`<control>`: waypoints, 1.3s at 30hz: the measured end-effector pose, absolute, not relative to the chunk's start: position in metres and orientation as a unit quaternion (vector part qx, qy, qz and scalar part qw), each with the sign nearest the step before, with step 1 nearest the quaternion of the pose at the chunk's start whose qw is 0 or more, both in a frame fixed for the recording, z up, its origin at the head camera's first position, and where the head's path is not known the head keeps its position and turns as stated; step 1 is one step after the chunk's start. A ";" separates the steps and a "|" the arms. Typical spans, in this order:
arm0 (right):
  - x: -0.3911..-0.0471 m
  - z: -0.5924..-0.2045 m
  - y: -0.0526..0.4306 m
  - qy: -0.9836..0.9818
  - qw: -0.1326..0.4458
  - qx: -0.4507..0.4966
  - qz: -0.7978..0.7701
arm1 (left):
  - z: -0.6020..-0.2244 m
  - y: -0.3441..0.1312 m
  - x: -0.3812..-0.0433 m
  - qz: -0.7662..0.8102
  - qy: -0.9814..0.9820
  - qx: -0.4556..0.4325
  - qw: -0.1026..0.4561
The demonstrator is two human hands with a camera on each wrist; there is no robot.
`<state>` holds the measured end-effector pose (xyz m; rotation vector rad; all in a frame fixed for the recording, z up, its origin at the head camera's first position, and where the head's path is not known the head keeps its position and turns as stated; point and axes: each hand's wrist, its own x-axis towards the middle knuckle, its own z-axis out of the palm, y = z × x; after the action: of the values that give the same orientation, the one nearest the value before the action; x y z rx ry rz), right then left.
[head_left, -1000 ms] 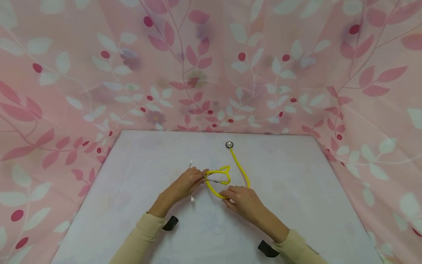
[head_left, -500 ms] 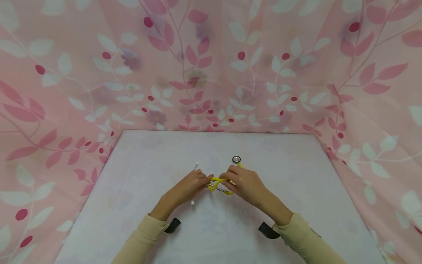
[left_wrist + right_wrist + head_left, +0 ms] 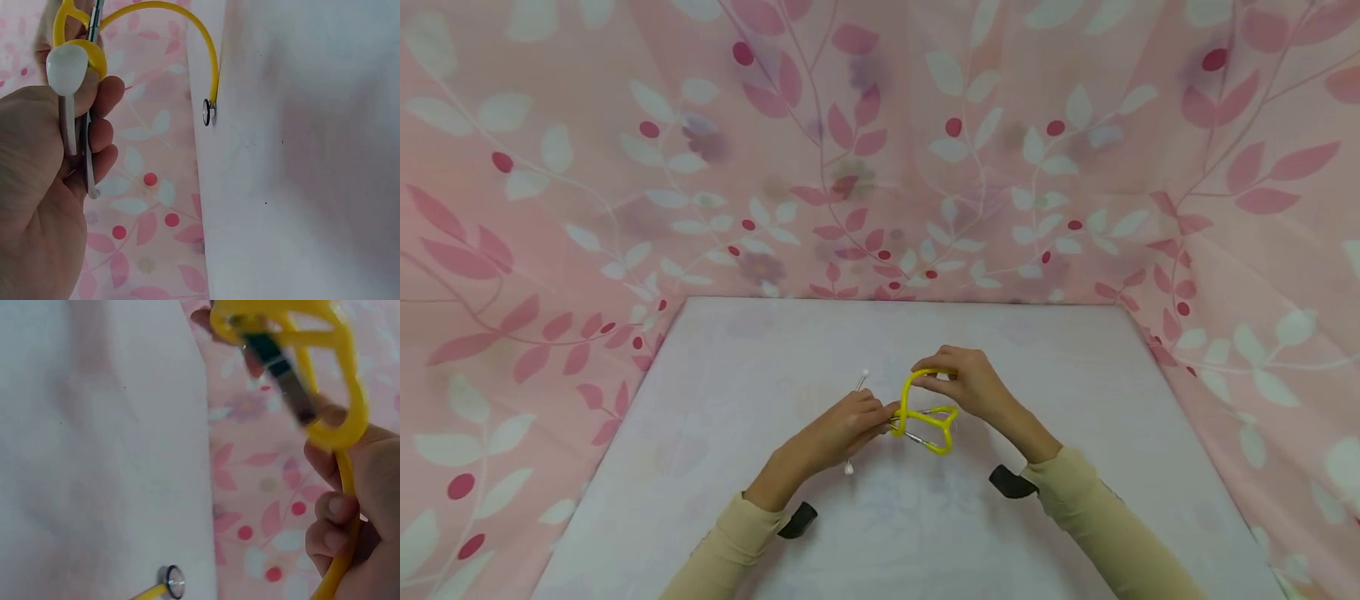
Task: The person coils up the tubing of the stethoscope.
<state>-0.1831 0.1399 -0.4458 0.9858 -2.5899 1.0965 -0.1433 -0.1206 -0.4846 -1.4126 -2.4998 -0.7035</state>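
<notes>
A stethoscope with yellow tubing (image 3: pixel 904 398) is held between both hands over the white table. My left hand (image 3: pixel 842 427) grips its metal ear tubes (image 3: pixel 89 147) together where the tubing loops around them. White ear tips (image 3: pixel 848 469) stick out on either side of that hand. The yellow Y-shaped fork (image 3: pixel 949 423) points right, beyond the left fingers. My right hand (image 3: pixel 973 382) holds the long part of the tube, raised above the fork, with fingers curled round it in the right wrist view. The chest piece (image 3: pixel 207 112) hangs at the tube's end, hidden in the head view.
The white tabletop (image 3: pixel 760 350) spreads around the hands, with pink leaf-patterned cloth (image 3: pixel 880 167) behind it and at both sides. A black wrist piece (image 3: pixel 797 520) sits under the left forearm, and another black wrist piece (image 3: pixel 1011 482) under the right.
My right hand has moved up and away from me, drawing the tube around the ear tubes into a loop. The chest piece came nearer, then out of sight in the head view. The left hand keeps its grip.
</notes>
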 end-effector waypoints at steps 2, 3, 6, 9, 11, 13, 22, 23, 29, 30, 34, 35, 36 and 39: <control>-0.187 -0.452 0.143 -0.858 0.046 0.303 0.412 | -0.483 -0.120 -0.143 -0.245 -0.835 -0.481 0.105; -0.189 -0.456 0.145 -0.852 0.026 0.289 0.435 | -0.481 -0.120 -0.143 -0.249 -0.832 -0.482 0.111; -0.191 -0.466 0.148 -0.831 -0.033 0.252 0.495 | -0.477 -0.119 -0.144 -0.255 -0.827 -0.486 0.126; -0.192 -0.476 0.147 -0.813 -0.075 0.231 0.529 | -0.475 -0.119 -0.146 -0.258 -0.822 -0.487 0.141; -0.191 -0.481 0.144 -0.811 -0.090 0.215 0.537 | -0.475 -0.119 -0.147 -0.261 -0.821 -0.486 0.150; -0.190 -0.485 0.141 -0.809 -0.095 0.211 0.540 | -0.475 -0.120 -0.148 -0.265 -0.820 -0.483 0.156; -0.164 -0.477 0.117 -0.767 -0.129 0.242 0.580 | -0.474 -0.124 -0.153 -0.261 -0.831 -0.462 0.169; -0.161 -0.477 0.114 -0.754 -0.150 0.229 0.597 | -0.474 -0.125 -0.154 -0.261 -0.832 -0.460 0.168; -0.143 -0.485 0.104 -0.737 -0.181 0.192 0.622 | -0.478 -0.129 -0.159 -0.280 -0.836 -0.445 0.161; -0.140 -0.486 0.103 -0.744 -0.178 0.190 0.615 | -0.479 -0.130 -0.160 -0.285 -0.836 -0.441 0.158; -0.130 -0.486 0.101 -0.771 -0.167 0.201 0.581 | -0.484 -0.133 -0.163 -0.302 -0.843 -0.422 0.142; -0.128 -0.487 0.101 -0.782 -0.166 0.204 0.566 | -0.485 -0.133 -0.164 -0.304 -0.846 -0.416 0.138; -0.127 -0.489 0.101 -0.794 -0.162 0.209 0.548 | -0.487 -0.134 -0.165 -0.305 -0.847 -0.412 0.137; -0.123 -0.493 0.101 -0.834 -0.133 0.236 0.481 | -0.490 -0.135 -0.167 -0.314 -0.849 -0.402 0.140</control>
<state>-0.1227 0.1012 -0.4933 0.8111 -2.8663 1.6548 -0.1669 -0.1353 -0.4899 -1.1608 -2.4533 -0.9067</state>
